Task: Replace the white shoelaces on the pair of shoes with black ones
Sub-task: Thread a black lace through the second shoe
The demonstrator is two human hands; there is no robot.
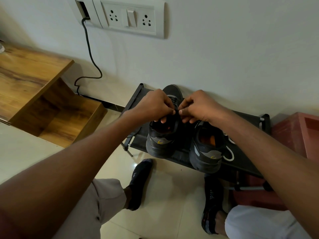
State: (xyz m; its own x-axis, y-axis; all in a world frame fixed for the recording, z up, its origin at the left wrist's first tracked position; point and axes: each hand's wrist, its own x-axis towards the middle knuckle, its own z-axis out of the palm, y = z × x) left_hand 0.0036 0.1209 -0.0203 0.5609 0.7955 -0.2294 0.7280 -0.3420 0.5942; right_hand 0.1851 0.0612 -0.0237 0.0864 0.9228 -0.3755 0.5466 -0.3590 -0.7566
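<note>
Left hand (153, 105) and right hand (198, 106) each pinch the black lace (176, 102) over the left sneaker (164, 135) — on the shoe rack (245, 159).

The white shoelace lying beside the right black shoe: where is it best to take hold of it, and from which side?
Probably the white shoelace at its open loop near the right black shoe's heel, from above on the right. There it lies free on the black fabric rack; further back the forearm hides it.
</note>
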